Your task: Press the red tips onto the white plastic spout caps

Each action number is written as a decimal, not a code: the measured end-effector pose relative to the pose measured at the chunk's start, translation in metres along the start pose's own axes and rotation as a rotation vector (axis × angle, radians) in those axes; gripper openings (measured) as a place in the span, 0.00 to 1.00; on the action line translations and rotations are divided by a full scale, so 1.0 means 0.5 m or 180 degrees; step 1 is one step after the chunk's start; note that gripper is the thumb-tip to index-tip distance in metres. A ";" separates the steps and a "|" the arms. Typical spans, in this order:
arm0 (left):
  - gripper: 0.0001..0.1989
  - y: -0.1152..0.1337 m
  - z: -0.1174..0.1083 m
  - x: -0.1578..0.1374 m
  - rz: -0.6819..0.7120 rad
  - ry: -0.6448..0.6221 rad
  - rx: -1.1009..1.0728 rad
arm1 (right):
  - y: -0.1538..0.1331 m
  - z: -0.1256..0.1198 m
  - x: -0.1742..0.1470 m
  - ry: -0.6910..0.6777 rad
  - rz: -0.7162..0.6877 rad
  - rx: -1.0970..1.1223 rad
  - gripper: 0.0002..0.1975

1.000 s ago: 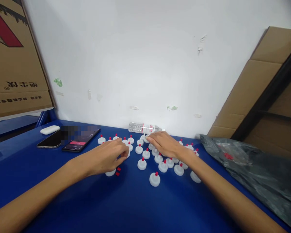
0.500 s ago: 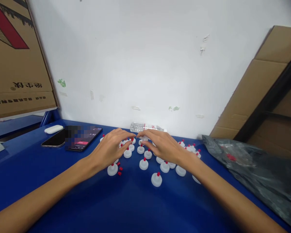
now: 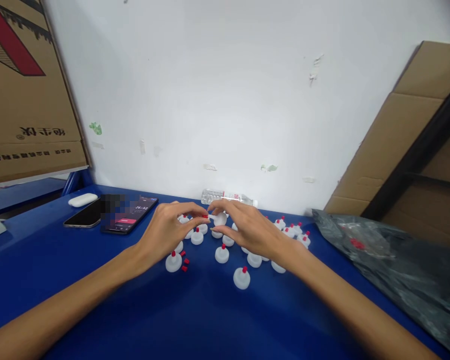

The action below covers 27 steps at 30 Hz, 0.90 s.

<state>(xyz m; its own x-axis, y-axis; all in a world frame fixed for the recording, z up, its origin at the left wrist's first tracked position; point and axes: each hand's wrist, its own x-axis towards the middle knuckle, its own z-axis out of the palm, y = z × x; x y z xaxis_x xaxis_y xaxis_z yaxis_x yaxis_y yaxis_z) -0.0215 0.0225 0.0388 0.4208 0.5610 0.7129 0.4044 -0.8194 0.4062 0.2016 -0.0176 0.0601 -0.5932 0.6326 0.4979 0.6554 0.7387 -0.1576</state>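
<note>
The two hands are close together near the middle of the frame, with just a small gap between their fingertips. The left hand (image 3: 168,225) pinches a tiny red plastic cap (image 3: 205,216) between its thumb and finger. The right hand (image 3: 251,225) holds a round white plastic lid (image 3: 220,219) between its thumb and fingers. This lid is tipped on its side, and its thin spout points left, right at the tiny red cap. I cannot tell if the two bits touch.

Under and around the hands, lots of white lids with red tips (image 3: 241,278) stand upright on the smooth blue bench (image 3: 210,315). Some hide behind the hands. Three loose red caps (image 3: 186,261) lie left of the middle, beside one of the standing lids.

A clear plastic bottle with a red and white label (image 3: 228,196) lies on its side at the back, near the white wall (image 3: 210,90). On the left of the frame are a black phone with a lit screen (image 3: 129,215), a phone with a dark screen (image 3: 83,214) and a smooth white oval case (image 3: 82,200). A crumpled dark grey plastic bag (image 3: 408,270) lies at the lower right.
</note>
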 end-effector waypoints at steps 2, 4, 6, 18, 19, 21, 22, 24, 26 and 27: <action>0.04 0.003 0.000 -0.002 -0.0112 0.0008 -0.0171 | -0.001 -0.001 0.001 0.0003 -0.0040 -0.0047 0.19; 0.04 0.005 0.001 -0.003 -0.0255 0.0002 -0.0316 | -0.001 -0.001 0.001 0.0017 -0.0078 -0.0084 0.20; 0.05 0.007 0.003 -0.005 -0.0394 0.0046 -0.0405 | -0.001 -0.002 0.002 0.0034 -0.0099 -0.0101 0.21; 0.07 0.003 0.012 -0.005 -0.0124 -0.0048 -0.0035 | -0.001 0.000 0.001 0.0191 -0.0282 -0.0185 0.27; 0.08 0.000 0.010 -0.004 -0.0011 -0.0069 0.0061 | -0.002 0.000 0.001 0.0216 -0.0300 -0.0195 0.28; 0.10 -0.004 0.008 -0.002 0.0176 -0.0164 0.0188 | -0.005 0.001 0.000 0.0192 -0.0317 -0.0247 0.28; 0.11 -0.005 0.006 -0.001 0.0219 -0.0233 0.0203 | -0.007 0.002 0.000 0.0156 -0.0325 -0.0311 0.28; 0.12 -0.004 0.003 0.000 0.0208 -0.0396 0.0160 | -0.011 0.006 -0.001 0.0042 -0.0343 -0.0483 0.28; 0.12 -0.002 0.002 0.001 0.0123 -0.0571 0.0077 | -0.012 0.013 -0.003 -0.0065 -0.0379 -0.0662 0.29; 0.13 0.000 0.002 0.002 0.0076 -0.0651 0.0042 | -0.012 0.017 -0.004 -0.0109 -0.0391 -0.0729 0.30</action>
<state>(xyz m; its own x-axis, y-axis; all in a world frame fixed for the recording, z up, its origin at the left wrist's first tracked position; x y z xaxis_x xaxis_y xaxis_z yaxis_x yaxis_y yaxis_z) -0.0203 0.0230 0.0390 0.5859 0.5546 0.5908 0.4024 -0.8320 0.3820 0.1949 -0.0213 0.0530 -0.6878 0.5519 0.4716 0.6639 0.7409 0.1012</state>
